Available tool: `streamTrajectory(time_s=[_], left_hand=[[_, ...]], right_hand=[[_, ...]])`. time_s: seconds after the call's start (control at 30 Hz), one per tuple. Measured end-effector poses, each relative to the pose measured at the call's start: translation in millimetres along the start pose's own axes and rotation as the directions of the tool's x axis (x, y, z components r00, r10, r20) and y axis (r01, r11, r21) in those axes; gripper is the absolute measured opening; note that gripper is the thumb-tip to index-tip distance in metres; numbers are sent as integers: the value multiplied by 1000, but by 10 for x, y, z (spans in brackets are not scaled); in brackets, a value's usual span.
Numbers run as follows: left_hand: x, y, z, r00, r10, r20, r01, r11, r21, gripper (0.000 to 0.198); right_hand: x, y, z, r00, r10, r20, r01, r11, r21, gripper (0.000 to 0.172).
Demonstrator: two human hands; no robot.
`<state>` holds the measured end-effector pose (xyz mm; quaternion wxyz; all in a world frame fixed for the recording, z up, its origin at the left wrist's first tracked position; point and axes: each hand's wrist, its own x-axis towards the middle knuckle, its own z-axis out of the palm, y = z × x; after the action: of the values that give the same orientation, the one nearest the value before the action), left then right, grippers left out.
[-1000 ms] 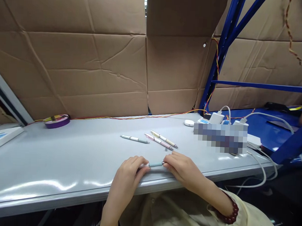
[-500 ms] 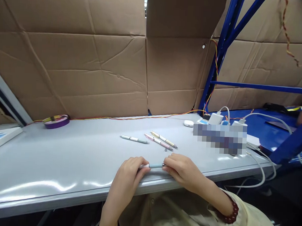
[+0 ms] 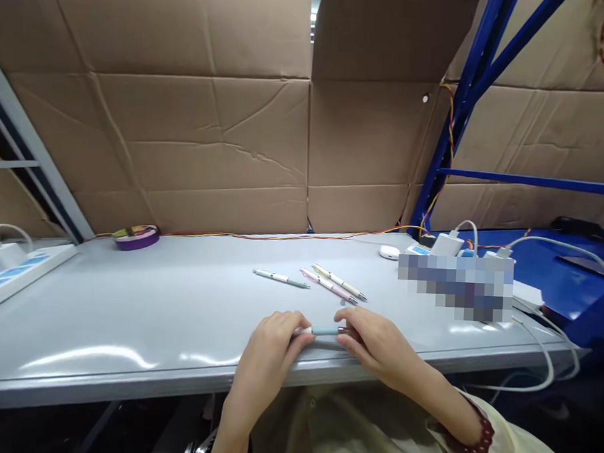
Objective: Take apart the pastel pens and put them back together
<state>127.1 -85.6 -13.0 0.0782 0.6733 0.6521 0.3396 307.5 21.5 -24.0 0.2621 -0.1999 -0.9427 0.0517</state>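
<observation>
A slim pen with a pale blue barrel and a white upper part (image 3: 324, 331) is lying crosswise between both hands, over the front strip of the grey, glossy-topped desk (image 3: 143, 306); whether it is resting on the surface I cannot tell. At the pen's white left end, the left hand (image 3: 271, 345) is pinching with thumb and fingers, its grip narrow and closed on the pen. At the silver right end, the right hand (image 3: 377, 340) is curling loosely, forefinger arching above and thumb sitting below; whether this grip is pressing I cannot tell. The pen is probably light, stiff and smooth, likely plastic with a metal tip, so it may be rolling or slipping easily under a loose touch; the bare blue middle is offering a straight, even place to take hold, while the narrowing silver end is giving less purchase. Just beyond the pen, a small grey piece (image 3: 343, 302) is lying near a pink-and-white pen (image 3: 328, 285) and a cream-yellow pen (image 3: 339, 281); beyond it to the left, a white pen with a grey-green end (image 3: 281, 278) is lying apart. Farther beyond it, leftward, a purple-sided tape roll (image 3: 136, 240) is sitting; rightward, a small white rounded case (image 3: 389, 252) is resting.
</observation>
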Motion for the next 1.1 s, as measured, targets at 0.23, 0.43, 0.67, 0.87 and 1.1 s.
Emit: streamTrajectory(time_s=[0.23, 0.43, 0.67, 0.87, 1.1], left_hand=[[0, 18, 4, 1000, -4, -2, 4, 1000, -7, 13], [-4, 44, 11, 1000, -7, -14, 7, 1000, 9, 13], [-5, 38, 17, 1000, 3, -28, -2, 1000, 31, 13], [-2, 44, 4, 999, 9, -37, -8, 1000, 22, 15], [-1, 25, 7, 1000, 22, -15, -21, 1000, 5, 14]], right_hand=[[-19, 36, 16, 999, -48, -12, 49, 998, 47, 22], [-21, 69, 27, 999, -25, 36, 26, 1000, -6, 36], [-31, 71, 46, 998, 19, 58, -17, 999, -33, 37], [-18, 61, 36, 998, 18, 65, -17, 1000, -24, 37], [-8, 77, 36, 998, 8, 57, -7, 1000, -21, 41]])
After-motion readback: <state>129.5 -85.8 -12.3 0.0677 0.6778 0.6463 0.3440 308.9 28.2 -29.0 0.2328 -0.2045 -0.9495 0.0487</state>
